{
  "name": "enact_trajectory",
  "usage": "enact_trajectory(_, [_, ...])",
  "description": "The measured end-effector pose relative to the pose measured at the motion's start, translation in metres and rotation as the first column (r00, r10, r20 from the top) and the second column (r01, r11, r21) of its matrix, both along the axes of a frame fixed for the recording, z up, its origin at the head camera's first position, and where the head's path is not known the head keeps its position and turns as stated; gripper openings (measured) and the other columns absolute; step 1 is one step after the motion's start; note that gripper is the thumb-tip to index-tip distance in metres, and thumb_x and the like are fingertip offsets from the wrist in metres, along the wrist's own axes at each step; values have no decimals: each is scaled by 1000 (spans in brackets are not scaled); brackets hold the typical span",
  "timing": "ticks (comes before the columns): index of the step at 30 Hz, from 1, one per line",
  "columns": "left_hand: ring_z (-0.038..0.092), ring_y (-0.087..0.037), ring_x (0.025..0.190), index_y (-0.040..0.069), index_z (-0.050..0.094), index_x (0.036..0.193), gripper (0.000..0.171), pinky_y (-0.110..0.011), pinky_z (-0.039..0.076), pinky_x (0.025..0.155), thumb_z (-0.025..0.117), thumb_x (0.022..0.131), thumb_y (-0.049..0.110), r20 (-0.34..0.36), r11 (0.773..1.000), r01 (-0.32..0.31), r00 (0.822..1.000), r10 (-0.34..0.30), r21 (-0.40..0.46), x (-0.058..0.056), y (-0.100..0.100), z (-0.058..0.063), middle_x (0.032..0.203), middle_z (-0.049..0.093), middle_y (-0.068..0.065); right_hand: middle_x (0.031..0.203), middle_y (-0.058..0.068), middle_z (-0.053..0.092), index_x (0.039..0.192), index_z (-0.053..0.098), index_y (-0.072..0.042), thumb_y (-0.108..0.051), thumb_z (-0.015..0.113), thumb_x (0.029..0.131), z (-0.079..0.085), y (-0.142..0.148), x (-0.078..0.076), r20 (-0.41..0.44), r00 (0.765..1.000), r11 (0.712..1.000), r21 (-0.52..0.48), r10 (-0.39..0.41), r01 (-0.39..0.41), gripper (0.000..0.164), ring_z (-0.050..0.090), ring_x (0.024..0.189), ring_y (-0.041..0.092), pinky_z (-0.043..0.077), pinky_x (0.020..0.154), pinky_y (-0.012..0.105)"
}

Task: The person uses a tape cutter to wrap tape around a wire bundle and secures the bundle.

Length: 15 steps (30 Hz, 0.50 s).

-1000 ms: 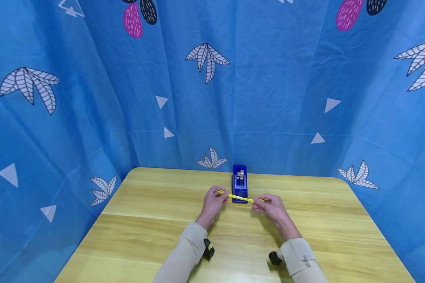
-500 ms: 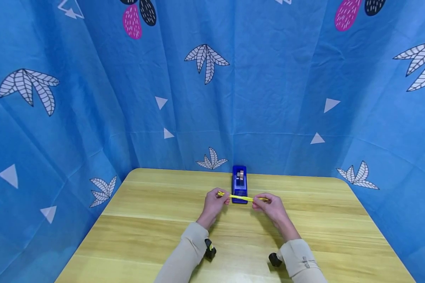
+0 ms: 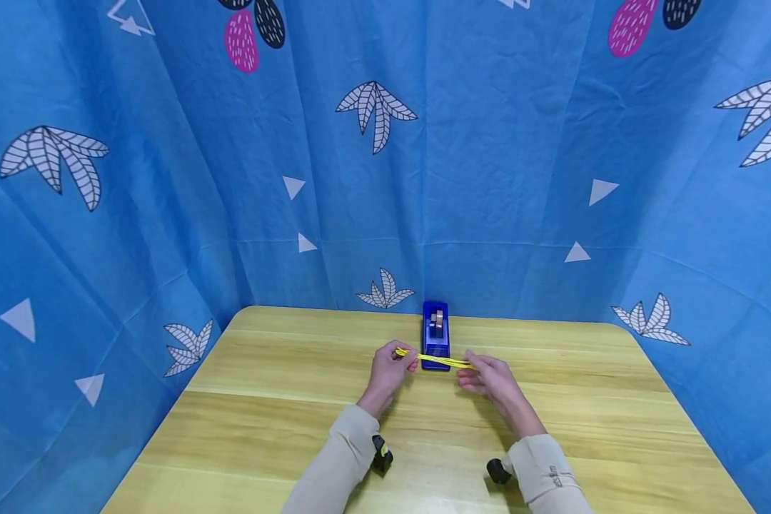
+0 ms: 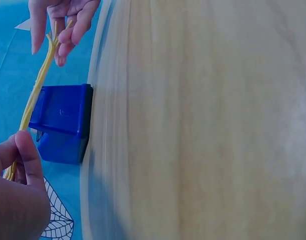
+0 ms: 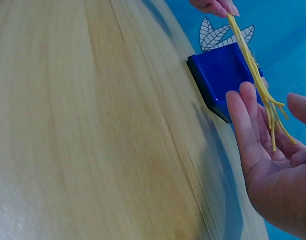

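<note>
A bundle of thin yellow cords is held up in front of a blue tape dispenser. Its left end is pinched between thumb and fingers of my left hand. My right hand is at the other end; in the right wrist view its thumb stands apart from the extended fingers. The loose, splayed cord ends lie in front of those fingers, unpinched; whether they touch is hard to tell. A pale shiny stretch, like clear tape, shows along the middle of the bundle in the left wrist view.
The dispenser, with a tape roll in it, stands at the back edge of the wooden table. Behind the table and along both sides hangs a blue patterned curtain. Black wrist cameras sit at both cuffs.
The right hand has let go of the bundle's right end, its thumb lifting away from the fingers. The left hand keeps its pinch and has hardly moved.
</note>
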<state>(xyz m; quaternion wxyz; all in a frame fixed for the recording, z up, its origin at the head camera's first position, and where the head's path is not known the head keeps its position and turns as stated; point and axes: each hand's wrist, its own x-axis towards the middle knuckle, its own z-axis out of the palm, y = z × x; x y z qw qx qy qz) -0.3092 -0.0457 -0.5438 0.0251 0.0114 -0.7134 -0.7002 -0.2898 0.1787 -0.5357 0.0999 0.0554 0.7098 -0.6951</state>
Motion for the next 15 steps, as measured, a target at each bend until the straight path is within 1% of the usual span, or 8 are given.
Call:
enact_trajectory(4, [72, -26, 81, 0, 70, 102, 9, -32, 63, 74, 71, 97, 7, 4, 1000, 1, 1000, -1, -3, 1, 0, 1, 89, 75, -15, 111, 24, 70, 141, 49, 13, -31, 54, 109, 0, -1, -1, 22, 1000, 1000, -1, 9, -9, 55, 73, 89, 22, 64, 85, 33])
enact_trajectory(8, [72, -24, 80, 0, 70, 102, 9, -32, 62, 74, 71, 98, 7, 7, 1000, 3, 1000, -2, -13, 1, 0, 1, 88, 74, -13, 101, 18, 72, 137, 51, 13, -23, 56, 108, -1, -1, -2, 25, 1000, 1000, -20, -1, 2, 47, 73, 82, 18, 64, 81, 31])
enact_trajectory(15, [71, -22, 79, 2, 70, 102, 8, -32, 63, 75, 71, 98, 9, 2, 1000, 2, 1000, -2, -14, 1, 0, -1, 88, 74, -12, 88, 13, 76, 129, 59, 14, -12, 63, 104, -2, 0, -3, -8, 999, 997, -62, -37, 37, 36, 73, 75, 13, 65, 77, 28])
